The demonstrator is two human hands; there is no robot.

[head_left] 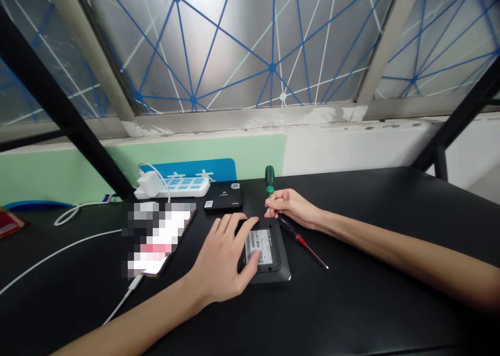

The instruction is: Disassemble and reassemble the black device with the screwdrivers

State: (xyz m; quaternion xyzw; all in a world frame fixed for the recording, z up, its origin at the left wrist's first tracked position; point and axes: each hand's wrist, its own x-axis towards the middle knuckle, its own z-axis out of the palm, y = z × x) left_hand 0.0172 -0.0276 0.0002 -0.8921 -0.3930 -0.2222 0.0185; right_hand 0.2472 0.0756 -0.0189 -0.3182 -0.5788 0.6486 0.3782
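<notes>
A black plastic device with a white barcode label lies on the table, its label side up. My left hand rests over its left part with fingers spread, the thumb on the label and the index finger reaching the far edge. At the far right corner, my right hand pinches the metal shaft of a green and black screwdriver. This screwdriver stands nearly upright, handle up; its tip is at the corner, and I cannot tell whether it sits in a screw. A second screwdriver, dark-handled with a red collar, lies beside the device.
Behind my left hand sits a black box with stickers. A white power strip with a charger plug stands against the wall. On the left, a blurred-out phone has a white cable. Black frame bars slant at the sides.
</notes>
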